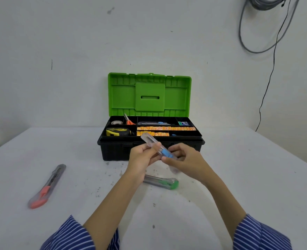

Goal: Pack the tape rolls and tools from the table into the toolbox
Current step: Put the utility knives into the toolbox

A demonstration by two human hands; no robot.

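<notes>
A black toolbox (113, 150) with an upright green lid (150, 94) stands open at the table's far middle. Its tray holds a tape roll (117, 122), orange scissors (129, 121), a yellow tape measure (118, 131), a blue cutter (154, 123) and orange strips (165, 128). In front of the box, my left hand (142, 156) and my right hand (183, 159) both grip a clear utility knife with a blue slider (158, 147), held tilted above the table. A green-ended utility knife (162, 182) lies below my hands. A red utility knife (47, 186) lies at the left.
The white table (239, 177) is speckled with dark spots and reaches a white wall. Grey and black cables (268, 42) hang at the upper right. Striped blue sleeves (71, 235) show at the bottom.
</notes>
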